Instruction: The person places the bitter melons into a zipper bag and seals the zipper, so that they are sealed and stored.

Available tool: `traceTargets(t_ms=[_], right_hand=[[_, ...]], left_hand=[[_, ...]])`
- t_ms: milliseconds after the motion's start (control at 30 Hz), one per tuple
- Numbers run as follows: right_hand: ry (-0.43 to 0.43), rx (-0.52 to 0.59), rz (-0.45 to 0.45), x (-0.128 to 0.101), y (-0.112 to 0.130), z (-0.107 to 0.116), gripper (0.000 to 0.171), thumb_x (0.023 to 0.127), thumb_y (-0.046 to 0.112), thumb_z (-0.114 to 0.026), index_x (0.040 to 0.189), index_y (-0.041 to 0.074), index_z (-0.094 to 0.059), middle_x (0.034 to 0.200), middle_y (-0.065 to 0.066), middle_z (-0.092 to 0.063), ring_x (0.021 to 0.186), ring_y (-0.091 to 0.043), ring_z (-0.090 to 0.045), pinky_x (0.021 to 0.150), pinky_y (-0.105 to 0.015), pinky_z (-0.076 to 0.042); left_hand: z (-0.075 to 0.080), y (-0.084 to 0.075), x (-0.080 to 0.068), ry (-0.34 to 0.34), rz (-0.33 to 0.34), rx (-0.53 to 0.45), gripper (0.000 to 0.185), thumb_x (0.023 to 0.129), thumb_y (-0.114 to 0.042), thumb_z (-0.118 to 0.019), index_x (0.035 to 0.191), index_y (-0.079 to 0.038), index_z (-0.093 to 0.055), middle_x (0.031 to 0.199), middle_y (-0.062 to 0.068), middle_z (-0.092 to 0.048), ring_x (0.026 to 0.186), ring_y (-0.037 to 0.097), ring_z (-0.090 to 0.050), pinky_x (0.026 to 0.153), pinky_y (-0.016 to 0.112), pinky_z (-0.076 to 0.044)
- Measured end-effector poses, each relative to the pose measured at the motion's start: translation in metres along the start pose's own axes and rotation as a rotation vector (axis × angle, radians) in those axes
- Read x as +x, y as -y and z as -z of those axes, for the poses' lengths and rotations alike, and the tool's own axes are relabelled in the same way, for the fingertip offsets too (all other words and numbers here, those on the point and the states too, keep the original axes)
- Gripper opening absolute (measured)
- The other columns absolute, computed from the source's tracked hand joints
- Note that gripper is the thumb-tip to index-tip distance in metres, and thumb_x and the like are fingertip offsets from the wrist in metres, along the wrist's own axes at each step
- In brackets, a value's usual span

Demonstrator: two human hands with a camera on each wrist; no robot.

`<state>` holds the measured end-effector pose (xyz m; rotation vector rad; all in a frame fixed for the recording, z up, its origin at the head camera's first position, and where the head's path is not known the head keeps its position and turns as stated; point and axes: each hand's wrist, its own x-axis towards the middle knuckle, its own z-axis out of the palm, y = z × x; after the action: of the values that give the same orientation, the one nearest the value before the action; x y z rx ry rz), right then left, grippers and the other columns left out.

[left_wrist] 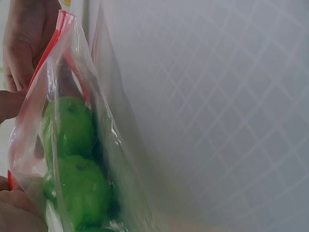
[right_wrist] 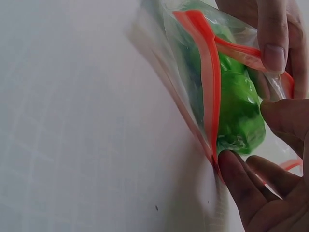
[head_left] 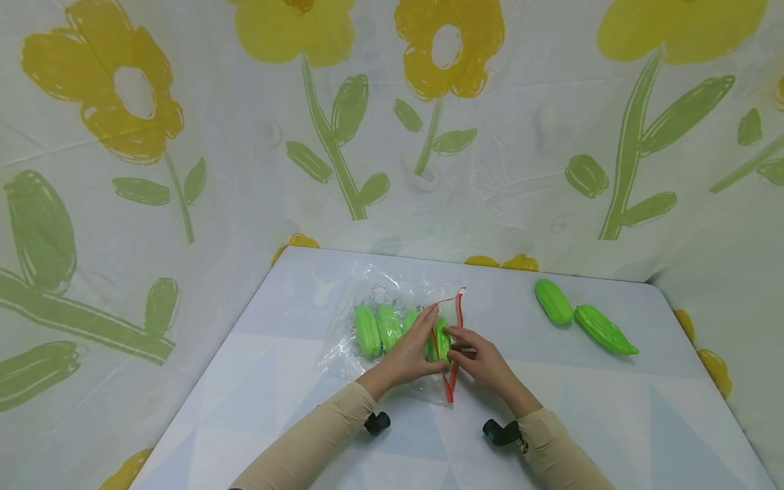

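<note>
Currently, item one on my list: a clear zip bag (head_left: 392,320) with a red seal strip (head_left: 454,340), lying near the middle of the table (head_left: 612,408), its mouth turned toward the right side. Contents: several green toy gourds (head_left: 380,329) side by side, at least four as far as I can count from the head view. One more green gourd (head_left: 441,338) sits right at the mouth, partly past the red strip.

Item two: left hand (head_left: 409,354), fingers pinching the near edge of the bag's opening. Item three: right hand (head_left: 480,359), fingertips closed on the red strip and on the gourd at the mouth; the right wrist view shows the strip parted, not pressed together.

Item four: two loose gourds (head_left: 582,318) lying well apart from the bag, at the table's far right.

My reading of progress: most pieces bagged, one going in, two outstanding, seal not yet closed.
</note>
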<state>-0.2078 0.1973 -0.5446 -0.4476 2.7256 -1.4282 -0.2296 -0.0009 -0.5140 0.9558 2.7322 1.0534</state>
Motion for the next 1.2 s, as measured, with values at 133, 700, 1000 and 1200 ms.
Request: traceTargets(t_ms=[133, 700, 1000, 1200], right_hand=[[-0.005, 0.004, -0.007, -0.002, 0.000, 0.003, 0.050, 0.087, 0.023, -0.065, 0.134, 0.029, -0.050, 0.135, 0.002, -0.049, 0.105, -0.020, -0.060, 0.087, -0.035, -0.052], [-0.068, -0.030, -0.084, -0.012, -0.012, 0.017, 0.044, 0.088, 0.022, -0.064, 0.130, 0.028, -0.053, 0.129, 0.005, -0.054, 0.103, -0.017, -0.060, 0.087, -0.038, -0.052], [-0.089, -0.031, -0.074, -0.023, -0.020, 0.031, 0.044, 0.088, 0.019, -0.064, 0.130, 0.025, -0.053, 0.127, 0.001, -0.056, 0.104, -0.018, -0.060, 0.086, -0.036, -0.052], [-0.108, -0.056, -0.105, -0.031, -0.028, 0.042, 0.042, 0.089, 0.021, -0.063, 0.130, 0.027, -0.053, 0.127, 0.002, -0.055, 0.107, -0.017, -0.058, 0.087, -0.035, -0.052]], left_hand=[[0.000, 0.000, 0.000, 0.001, 0.004, -0.002, 0.109, 0.074, -0.033, -0.077, 0.150, -0.024, 0.001, 0.156, -0.001, -0.006, 0.139, 0.020, -0.022, 0.106, 0.038, -0.034], [-0.001, 0.000, 0.000, 0.005, 0.018, -0.004, 0.108, 0.075, -0.034, -0.076, 0.150, -0.027, 0.001, 0.156, -0.004, -0.006, 0.139, 0.019, -0.020, 0.106, 0.040, -0.034], [-0.003, 0.001, 0.001, -0.002, 0.017, -0.016, 0.109, 0.074, -0.035, -0.077, 0.149, -0.029, 0.002, 0.156, -0.007, -0.005, 0.140, 0.017, -0.020, 0.106, 0.040, -0.033], [-0.002, 0.000, 0.001, 0.002, 0.021, -0.012, 0.109, 0.075, -0.034, -0.076, 0.150, -0.028, 0.002, 0.155, -0.008, -0.005, 0.139, 0.017, -0.021, 0.105, 0.039, -0.035]])
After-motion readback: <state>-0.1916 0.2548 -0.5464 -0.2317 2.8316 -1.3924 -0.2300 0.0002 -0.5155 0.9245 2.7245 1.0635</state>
